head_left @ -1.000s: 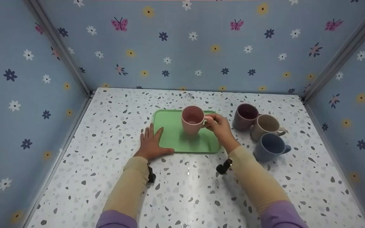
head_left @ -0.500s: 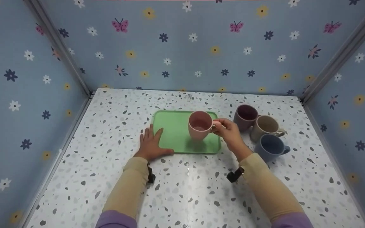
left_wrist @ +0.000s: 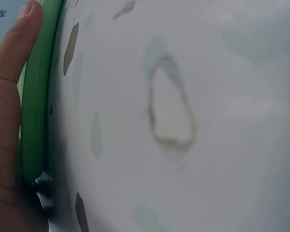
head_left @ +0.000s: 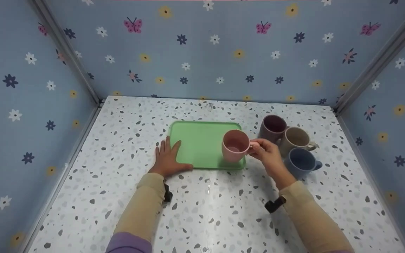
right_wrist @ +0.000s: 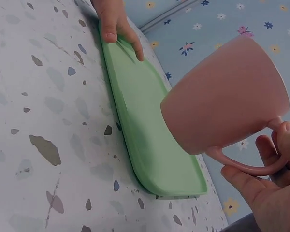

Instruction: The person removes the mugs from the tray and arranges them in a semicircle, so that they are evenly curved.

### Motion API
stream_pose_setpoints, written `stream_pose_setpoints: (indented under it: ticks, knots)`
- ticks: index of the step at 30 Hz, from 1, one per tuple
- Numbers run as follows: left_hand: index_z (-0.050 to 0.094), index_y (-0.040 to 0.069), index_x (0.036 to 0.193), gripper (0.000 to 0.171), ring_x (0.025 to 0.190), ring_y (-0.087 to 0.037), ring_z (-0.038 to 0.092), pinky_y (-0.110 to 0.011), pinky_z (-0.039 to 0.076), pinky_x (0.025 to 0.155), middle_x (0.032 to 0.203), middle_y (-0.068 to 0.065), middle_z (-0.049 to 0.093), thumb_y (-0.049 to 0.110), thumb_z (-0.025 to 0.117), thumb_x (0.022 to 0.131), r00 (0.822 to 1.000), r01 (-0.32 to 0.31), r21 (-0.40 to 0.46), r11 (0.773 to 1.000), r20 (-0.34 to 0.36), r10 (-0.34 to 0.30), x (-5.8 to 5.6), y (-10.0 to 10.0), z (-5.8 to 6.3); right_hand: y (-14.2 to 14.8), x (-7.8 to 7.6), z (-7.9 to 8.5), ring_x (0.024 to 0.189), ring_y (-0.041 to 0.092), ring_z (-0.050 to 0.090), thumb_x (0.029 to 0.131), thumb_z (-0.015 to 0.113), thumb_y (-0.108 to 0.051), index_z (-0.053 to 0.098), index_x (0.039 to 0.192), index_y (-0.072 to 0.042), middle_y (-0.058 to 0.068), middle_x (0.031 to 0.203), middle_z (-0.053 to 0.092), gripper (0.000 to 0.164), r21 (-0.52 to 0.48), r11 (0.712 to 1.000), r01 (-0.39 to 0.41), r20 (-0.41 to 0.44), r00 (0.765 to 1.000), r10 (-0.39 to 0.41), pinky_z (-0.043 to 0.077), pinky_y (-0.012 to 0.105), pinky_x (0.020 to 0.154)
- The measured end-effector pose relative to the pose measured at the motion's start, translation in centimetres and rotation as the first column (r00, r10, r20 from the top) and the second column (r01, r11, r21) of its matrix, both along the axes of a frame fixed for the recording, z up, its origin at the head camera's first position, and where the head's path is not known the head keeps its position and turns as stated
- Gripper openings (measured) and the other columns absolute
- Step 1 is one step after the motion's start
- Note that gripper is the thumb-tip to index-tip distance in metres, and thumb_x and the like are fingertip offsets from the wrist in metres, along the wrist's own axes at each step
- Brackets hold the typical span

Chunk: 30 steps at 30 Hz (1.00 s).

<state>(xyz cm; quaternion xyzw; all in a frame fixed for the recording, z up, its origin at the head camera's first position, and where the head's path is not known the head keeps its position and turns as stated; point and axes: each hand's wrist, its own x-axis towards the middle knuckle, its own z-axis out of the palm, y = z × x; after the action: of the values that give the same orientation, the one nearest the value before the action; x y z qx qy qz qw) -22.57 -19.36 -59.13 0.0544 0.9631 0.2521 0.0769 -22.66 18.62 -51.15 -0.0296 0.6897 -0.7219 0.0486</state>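
My right hand pinches the handle of a pink mug. The mug is upright and held above the right end of a green tray. In the right wrist view, a gap shows between the mug and the tray. My left hand rests at the tray's front left corner, fingers spread and thumb along the front edge. The left wrist view catches only part of that hand against the tray's green rim.
To the right of the tray stand a maroon mug, a beige mug and a blue mug, close together. The speckled white tabletop is bounded by patterned blue walls at the back and sides.
The pink mug has moved right and toward me, from over the tray's middle to over its right end, with my right hand gripping its handle throughout. My left hand stays in place.
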Motion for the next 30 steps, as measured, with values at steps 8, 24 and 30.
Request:
stream_pose_setpoints:
  ticks: [8, 24, 30]
  knots:
    - [0.017, 0.018, 0.164, 0.127, 0.152, -0.046, -0.009, -0.063, -0.007, 0.120, 0.166, -0.023, -0.014, 0.082, 0.070, 0.068, 1.000, 0.007, 0.004, 1.000, -0.012, -0.007, 0.0, 0.1, -0.2, 2.4, 2.3, -0.7, 0.091, 0.018, 0.072, 0.103, 0.056, -0.006, 0.058, 0.123, 0.014, 0.020, 0.110, 0.068, 0.028, 0.025, 0.995, 0.093, -0.001, 0.996, -0.093, 0.059, 0.036, 0.089]
    - [0.016, 0.019, 0.164, 0.127, 0.152, -0.046, -0.011, -0.062, -0.009, 0.120, 0.166, -0.022, -0.016, 0.083, 0.069, 0.068, 1.000, 0.006, -0.001, 1.000, -0.003, -0.006, 0.1, 0.0, 0.0, 5.0, 5.2, -2.4, 0.098, 0.016, 0.071, 0.104, 0.056, -0.013, 0.057, 0.128, 0.010, 0.019, 0.119, 0.065, 0.034, 0.074, 0.977, 0.200, 0.041, 0.978, -0.203, 0.057, 0.031, 0.092]
    - [0.017, 0.018, 0.164, 0.127, 0.152, -0.046, -0.009, -0.064, -0.006, 0.119, 0.167, -0.022, -0.014, 0.084, 0.069, 0.068, 1.000, 0.011, 0.001, 1.000, -0.012, -0.011, 0.1, 0.0, -0.1, 5.6, 6.3, -3.1, 0.092, 0.016, 0.072, 0.102, 0.059, -0.009, 0.058, 0.126, 0.011, 0.013, 0.107, 0.070, 0.031, 0.009, 0.966, 0.258, 0.040, 0.965, -0.258, 0.059, 0.030, 0.087]
